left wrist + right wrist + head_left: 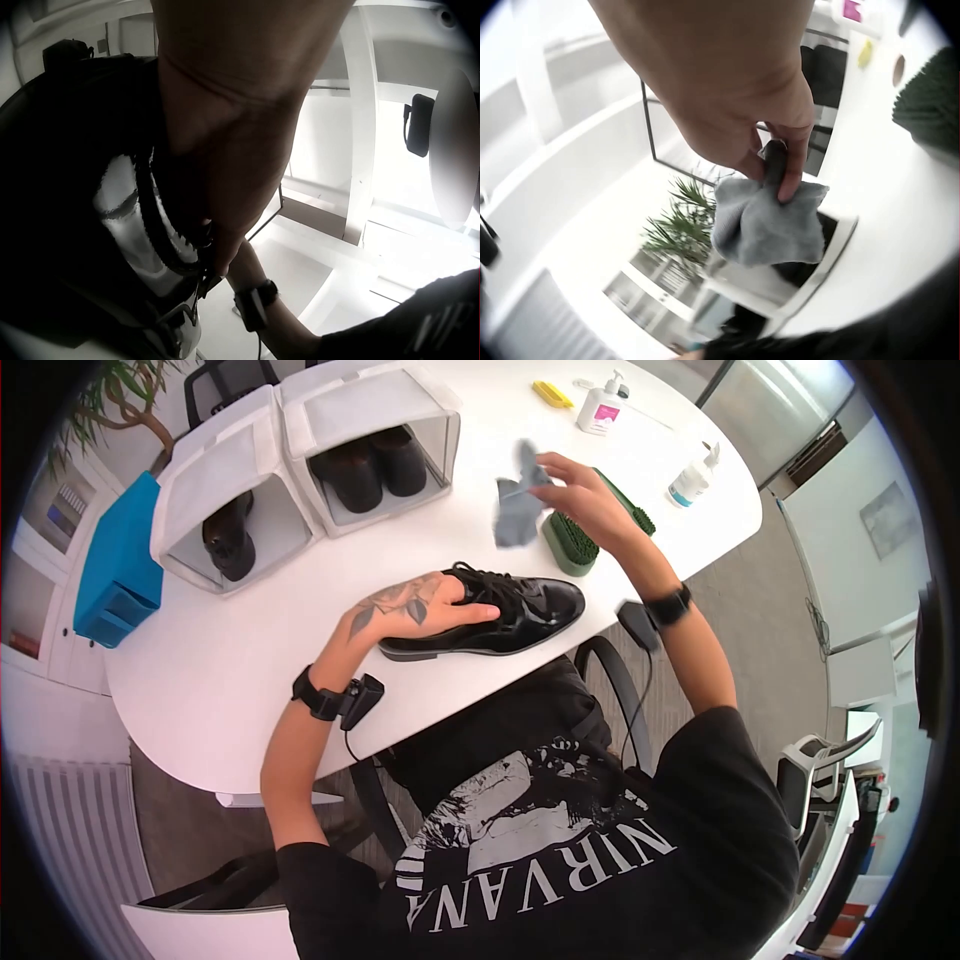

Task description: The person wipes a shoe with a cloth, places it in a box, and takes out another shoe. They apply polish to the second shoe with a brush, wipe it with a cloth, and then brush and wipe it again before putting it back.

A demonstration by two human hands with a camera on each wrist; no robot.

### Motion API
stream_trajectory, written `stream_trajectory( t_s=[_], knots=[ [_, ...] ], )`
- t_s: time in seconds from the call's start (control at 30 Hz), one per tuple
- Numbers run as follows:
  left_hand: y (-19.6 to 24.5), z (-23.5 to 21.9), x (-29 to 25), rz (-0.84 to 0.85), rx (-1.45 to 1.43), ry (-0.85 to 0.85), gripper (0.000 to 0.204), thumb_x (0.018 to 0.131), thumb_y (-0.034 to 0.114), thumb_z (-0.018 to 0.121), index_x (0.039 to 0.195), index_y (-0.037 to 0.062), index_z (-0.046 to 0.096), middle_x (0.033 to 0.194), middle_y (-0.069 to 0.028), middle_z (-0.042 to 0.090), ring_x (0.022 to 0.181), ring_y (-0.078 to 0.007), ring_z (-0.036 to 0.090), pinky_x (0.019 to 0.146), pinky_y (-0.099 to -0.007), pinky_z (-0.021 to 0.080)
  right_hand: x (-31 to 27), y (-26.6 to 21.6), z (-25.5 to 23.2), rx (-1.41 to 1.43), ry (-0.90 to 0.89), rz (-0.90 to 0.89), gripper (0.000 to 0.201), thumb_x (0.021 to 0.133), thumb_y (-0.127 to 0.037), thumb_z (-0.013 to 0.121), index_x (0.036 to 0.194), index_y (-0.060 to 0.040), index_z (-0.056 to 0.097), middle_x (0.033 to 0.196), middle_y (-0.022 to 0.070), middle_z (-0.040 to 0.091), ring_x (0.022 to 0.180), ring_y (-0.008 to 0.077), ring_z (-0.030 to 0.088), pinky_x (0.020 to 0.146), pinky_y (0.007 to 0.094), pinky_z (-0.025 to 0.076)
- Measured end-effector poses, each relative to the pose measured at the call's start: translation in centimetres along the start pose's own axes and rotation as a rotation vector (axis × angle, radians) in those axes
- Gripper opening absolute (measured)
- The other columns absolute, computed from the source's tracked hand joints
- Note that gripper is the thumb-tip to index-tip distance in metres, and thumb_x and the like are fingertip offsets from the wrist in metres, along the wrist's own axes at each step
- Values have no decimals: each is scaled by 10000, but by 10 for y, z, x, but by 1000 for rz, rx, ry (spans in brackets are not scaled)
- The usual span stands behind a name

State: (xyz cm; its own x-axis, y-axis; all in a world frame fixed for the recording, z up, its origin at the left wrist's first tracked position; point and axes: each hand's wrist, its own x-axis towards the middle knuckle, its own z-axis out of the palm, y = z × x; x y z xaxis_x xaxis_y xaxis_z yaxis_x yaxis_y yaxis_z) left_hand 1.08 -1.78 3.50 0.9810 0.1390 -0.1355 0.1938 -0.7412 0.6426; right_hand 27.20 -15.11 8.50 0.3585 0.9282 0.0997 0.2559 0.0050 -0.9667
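A glossy black lace-up dress shoe [540, 605] stands on the white table with its toe to the right. My left hand [425, 608] holds it around the ankle opening, thumb along the near side beside the laces; the other fingers are mostly hidden. In the left wrist view the shoe's shiny upper [135, 225] lies close under the left hand [232, 157]. My right hand [590, 505] is raised beyond the toe and pinches a grey cloth [517, 515] between thumb and fingers. The cloth [772, 225] hangs loosely from the fingertips in the right wrist view.
Green-bristled brushes [572, 548] lie under the right forearm. Two white shoe boxes [370, 405] with black shoes inside stand at the back left, beside a blue box [120, 560]. Pump bottles [600, 408] and a yellow item [552, 394] are at the far side.
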Motion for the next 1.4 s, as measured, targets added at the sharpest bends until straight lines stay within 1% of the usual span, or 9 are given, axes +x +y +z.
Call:
stream_trajectory(
  t_s=[0.13,0.23,0.27,0.37,0.53,0.73,0.87,1.1,1.4],
  knots=[
    [1,-2,2,-43,19,-40,871,971,779,605,575,46,348,572,-26,256,548,-146,279,492,-401,264,-76,12,3,-161,43,144,494,873,60,662,1346,-40,559,1227,70,693,1049,155,687,920,314,581],
    [4,-6,0,-42,21,-67,854,982,762,607,588,54,335,580,-16,254,555,-140,280,496,-399,266,-101,34,22,-651,152,-174,316,847,74,688,1149,-17,676,1178,103,697,865,283,701,844,354,597],
    [3,-4,1,-48,20,-73,854,981,761,609,591,54,333,582,-15,254,557,-139,280,497,-399,267,-106,36,25,-771,114,-199,247,875,43,657,1110,-16,704,1244,108,677,1002,381,664,926,412,584],
    [5,-4,-2,-36,17,-47,848,981,752,622,593,55,332,582,-9,256,561,-130,286,496,-390,276,-115,41,23,-992,22,-524,301,916,7,620,1203,5,707,1298,117,657,1198,347,597,1022,433,539],
    [6,-8,-1,-56,23,-76,830,989,726,637,594,51,360,578,1,278,565,-130,301,495,-379,296,-145,28,31,-939,-61,-418,533,917,-147,718,1426,2,657,1418,182,562,1294,366,525,1087,465,494],
    [3,-5,0,-65,-3,-85,814,995,706,647,602,49,370,574,9,293,567,-132,300,495,-376,294,-136,37,19,-824,-178,-293,491,941,-87,756,1406,3,625,1290,162,650,1137,313,657,980,430,552],
    [3,-6,1,-71,32,-88,814,995,707,644,603,49,369,573,7,289,565,-133,299,495,-378,293,-130,19,34,66,59,77,356,1048,-105,683,1352,-2,531,1239,160,690,900,169,729,755,341,584],
    [5,-7,0,-70,14,-85,823,992,723,634,598,50,372,572,4,291,565,-135,306,498,-380,297,-108,33,42,-557,159,-113,229,1024,-140,698,1177,25,657,1123,191,696,843,250,669,706,366,521],
    [5,-7,0,-42,5,-64,818,985,711,655,584,58,370,563,10,284,553,-138,299,490,-383,288,-99,45,42,-96,262,-94,173,1004,5,662,1168,-22,709,1109,126,675,951,240,695,834,366,573]
  ],
)
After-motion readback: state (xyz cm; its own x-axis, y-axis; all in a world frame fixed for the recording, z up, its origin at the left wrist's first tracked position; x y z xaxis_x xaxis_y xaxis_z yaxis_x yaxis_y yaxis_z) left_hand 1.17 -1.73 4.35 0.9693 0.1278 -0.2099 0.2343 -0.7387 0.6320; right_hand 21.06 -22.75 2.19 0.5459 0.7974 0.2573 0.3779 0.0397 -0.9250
